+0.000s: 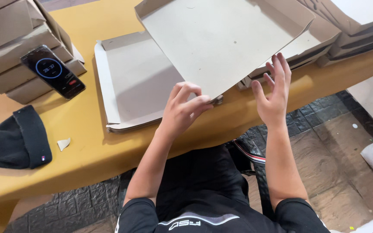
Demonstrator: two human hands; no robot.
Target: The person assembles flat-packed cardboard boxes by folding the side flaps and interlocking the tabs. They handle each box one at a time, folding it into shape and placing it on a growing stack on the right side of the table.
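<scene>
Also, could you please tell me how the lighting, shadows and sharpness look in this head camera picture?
Head view: even, warm light on the yellow table; the raised cardboard sheet casts a soft shadow on the flat stack beneath; mild glare on the phone screen; left hand and right hand are slightly soft; the edges bow somewhat from the wide lens.

The cardboard tray (221, 39) is plain matt grey board, a bit speckled, same as the flat sheet (134, 82) under it. The table (87, 146) looks like smooth yellow laminate. The phone (52, 71) has a glossy glass face; the black beanie (16, 138) is soft knit cloth.
</scene>
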